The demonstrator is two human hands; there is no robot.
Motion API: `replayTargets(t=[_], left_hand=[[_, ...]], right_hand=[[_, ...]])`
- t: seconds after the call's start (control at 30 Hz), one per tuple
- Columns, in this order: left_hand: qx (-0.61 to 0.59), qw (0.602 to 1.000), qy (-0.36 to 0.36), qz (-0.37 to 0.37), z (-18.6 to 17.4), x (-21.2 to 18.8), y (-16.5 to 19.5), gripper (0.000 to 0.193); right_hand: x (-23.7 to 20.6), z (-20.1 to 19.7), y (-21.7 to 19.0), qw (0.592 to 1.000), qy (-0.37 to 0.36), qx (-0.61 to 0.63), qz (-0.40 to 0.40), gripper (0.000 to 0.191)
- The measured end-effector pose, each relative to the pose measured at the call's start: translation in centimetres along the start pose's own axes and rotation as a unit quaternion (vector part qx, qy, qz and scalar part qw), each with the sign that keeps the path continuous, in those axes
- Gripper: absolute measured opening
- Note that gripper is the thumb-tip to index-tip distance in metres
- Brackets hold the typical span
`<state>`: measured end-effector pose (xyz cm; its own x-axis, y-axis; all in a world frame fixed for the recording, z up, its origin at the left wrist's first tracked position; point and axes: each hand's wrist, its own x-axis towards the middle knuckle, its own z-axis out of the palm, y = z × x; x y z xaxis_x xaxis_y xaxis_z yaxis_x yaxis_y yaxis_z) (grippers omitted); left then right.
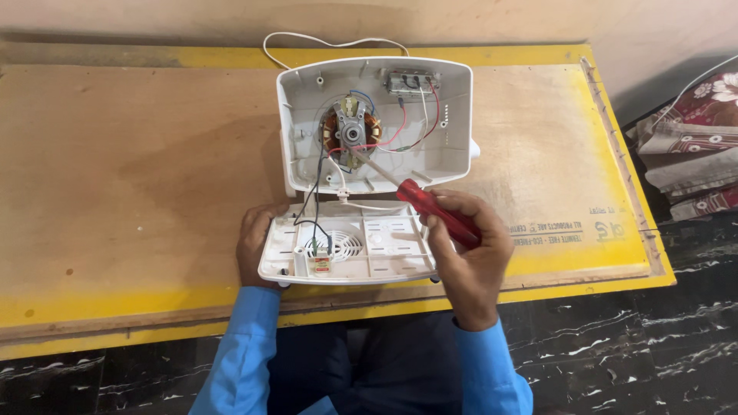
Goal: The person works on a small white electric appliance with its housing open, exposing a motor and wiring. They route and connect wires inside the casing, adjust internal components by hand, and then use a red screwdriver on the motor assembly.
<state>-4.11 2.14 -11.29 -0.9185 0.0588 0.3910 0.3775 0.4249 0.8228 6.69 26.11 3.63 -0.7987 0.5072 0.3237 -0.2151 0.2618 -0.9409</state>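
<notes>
An opened white plastic appliance housing [453, 115] lies on a plywood board, showing a copper-wound motor [351, 132] and red, blue and black wires. Its detached white base cover [384, 257] with a round vent grille lies just in front, still joined by wires. My right hand [470, 250] grips a red-handled screwdriver [438, 212]; its metal shaft reaches up-left to the motor. My left hand [254, 242] holds the left edge of the base cover.
The plywood board [138, 177] with a yellow border rests on a dark marbled floor [653, 346]. A white power cord [330, 38] loops behind the housing. Folded patterned cloth [692, 146] lies at the right. My blue sleeves fill the lower middle.
</notes>
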Motion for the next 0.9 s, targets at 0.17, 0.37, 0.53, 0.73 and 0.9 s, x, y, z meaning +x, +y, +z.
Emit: replayTargets(t=[0.17, 0.37, 0.53, 0.73, 0.9], left_hand=[[0.02, 1.0, 0.002, 0.01, -0.12, 0.15, 0.25, 0.027], [0.0, 1.0, -0.001, 0.001, 0.06, 0.03, -0.03, 0.027], [-0.007, 1.0, 0.0, 0.001, 0.19, 0.02, -0.48, 0.026], [-0.01, 1.0, -0.001, -0.015, 0.18, -0.03, -0.33, 0.026], [-0.004, 1.0, -0.001, -0.01, 0.18, 0.03, -0.11, 0.026]], right_hand=[[0.17, -0.2, -0.07, 0.999, 0.003, 0.029, 0.029, 0.019], [-0.04, 0.18, -0.02, 1.0, 0.008, -0.011, 0.014, 0.019], [0.01, 0.15, -0.05, 1.0, 0.014, 0.0, 0.018, 0.018], [0.17, 0.08, -0.1, 0.999, 0.035, -0.011, 0.021, 0.026], [0.32, 0.05, 0.18, 0.998, 0.054, 0.03, -0.005, 0.029]])
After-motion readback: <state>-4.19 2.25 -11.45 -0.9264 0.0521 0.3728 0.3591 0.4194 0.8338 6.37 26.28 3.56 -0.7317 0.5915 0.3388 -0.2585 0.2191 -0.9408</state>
